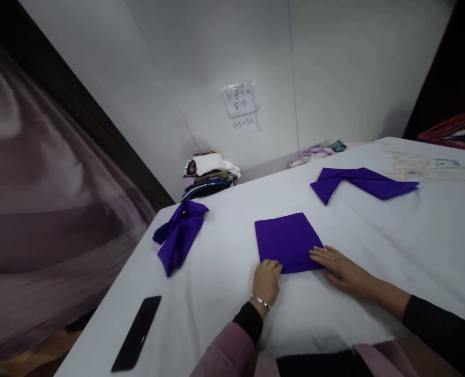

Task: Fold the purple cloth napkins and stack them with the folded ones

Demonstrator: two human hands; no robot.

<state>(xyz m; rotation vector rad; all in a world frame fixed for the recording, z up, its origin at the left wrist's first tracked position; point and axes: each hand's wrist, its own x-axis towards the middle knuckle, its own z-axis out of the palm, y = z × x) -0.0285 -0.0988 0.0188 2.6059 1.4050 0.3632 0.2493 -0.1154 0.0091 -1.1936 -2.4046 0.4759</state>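
Observation:
A purple cloth (289, 241), folded into a flat square, lies on the white-covered table in front of me. My left hand (266, 283), with a silver bracelet at the wrist, has its fingers curled over the near left corner and grips the edge there. My right hand (340, 269) rests with fingers stretched out on the near right corner of the same cloth. Off to the left is a crumpled purple cloth (181, 235). Another purple cloth (364, 180), loosely folded into a bent strip, lies at the far right.
A black phone (137, 334) lies at the table's (201, 314) near left. Behind the far edge are stacked clothes (209, 175) and a lilac cloth pile (313, 153). A handwritten sign (239, 101) hangs on the wall. At far right sits a red basket (450, 128); a curtain (47, 199) hangs left.

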